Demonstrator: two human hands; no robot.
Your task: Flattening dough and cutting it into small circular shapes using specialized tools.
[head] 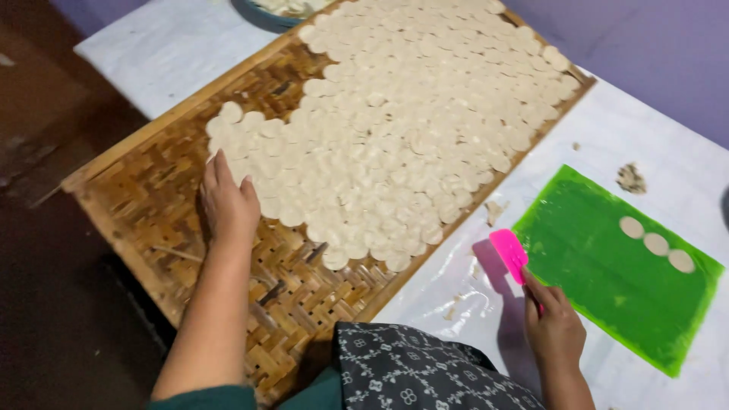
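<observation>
Pink scraper [509, 255] clasped by its lower end in the right hand [555, 325], fingers curled round it, blade resting at the near-left edge of the green sheet [607, 281], which carries three dough discs [656, 244] in a row. Left hand [227, 203] flat, fingers extended, holding nothing, touching the edge of the overlapping dough rounds [410, 129] spread across the woven bamboo tray [144, 190]. White table cover [159, 53] beneath.

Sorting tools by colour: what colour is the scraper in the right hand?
Bright pink scraper, held by the right hand; head view.
</observation>
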